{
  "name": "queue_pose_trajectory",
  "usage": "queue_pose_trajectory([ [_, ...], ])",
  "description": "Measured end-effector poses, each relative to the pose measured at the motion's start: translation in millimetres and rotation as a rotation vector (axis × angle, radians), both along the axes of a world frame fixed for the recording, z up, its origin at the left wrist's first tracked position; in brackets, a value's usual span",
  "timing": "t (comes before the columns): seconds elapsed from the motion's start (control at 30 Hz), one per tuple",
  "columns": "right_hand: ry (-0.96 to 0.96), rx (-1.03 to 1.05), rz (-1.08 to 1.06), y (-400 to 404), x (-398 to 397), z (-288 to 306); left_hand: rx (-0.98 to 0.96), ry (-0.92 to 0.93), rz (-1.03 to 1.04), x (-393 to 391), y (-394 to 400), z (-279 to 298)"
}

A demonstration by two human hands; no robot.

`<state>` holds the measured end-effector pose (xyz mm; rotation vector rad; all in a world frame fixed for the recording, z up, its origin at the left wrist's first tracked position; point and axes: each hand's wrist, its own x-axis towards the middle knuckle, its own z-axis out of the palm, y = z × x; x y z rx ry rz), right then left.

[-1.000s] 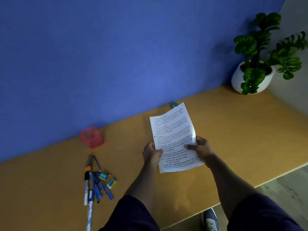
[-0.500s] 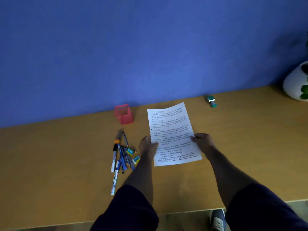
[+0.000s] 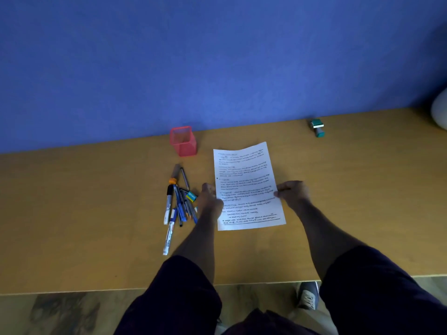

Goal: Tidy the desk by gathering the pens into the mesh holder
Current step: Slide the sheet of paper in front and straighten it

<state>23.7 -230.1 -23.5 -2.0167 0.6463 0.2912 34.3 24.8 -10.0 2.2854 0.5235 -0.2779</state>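
A pink mesh holder (image 3: 183, 140) stands empty near the blue wall. In front of it several pens and markers (image 3: 177, 204) lie in a loose pile on the wooden desk (image 3: 84, 213), with a small teal eraser (image 3: 191, 196) among them. Just right of the pile lies a printed sheet of paper (image 3: 246, 187). My left hand (image 3: 211, 199) holds the sheet's left edge, right beside the pens. My right hand (image 3: 294, 192) pinches the sheet's right edge.
A teal stamp-like block (image 3: 317, 127) sits at the back right by the wall. A white pot (image 3: 440, 112) shows at the far right edge. The desk's front edge runs across the lower frame, with floor and a shoe (image 3: 307, 296) below.
The sheet was held up off the desk and has come down flat onto it, both hands still on its edges. My view has swung left, so the plant has left the frame.
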Motion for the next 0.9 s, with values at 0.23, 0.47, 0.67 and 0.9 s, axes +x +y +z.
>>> queue_pose_trajectory([
  [0.23,0.043,-0.105,0.023,-3.3,-7.9,-5.2,0.084,0.027,-0.109,-10.7,2.4,-9.7],
  [0.47,0.067,-0.179,0.023,-9.6,-13.4,-4.5,0.186,-0.021,-0.277,-17.6,-5.0,-13.7],
  [0.67,0.089,-0.296,0.069,-11.6,-18.6,1.1,0.319,-0.036,-0.471,-21.3,-7.5,-14.4],
  [0.9,0.095,-0.347,0.096,-12.7,-23.4,2.1,0.371,0.001,-0.579,-20.6,-4.2,-11.6],
])
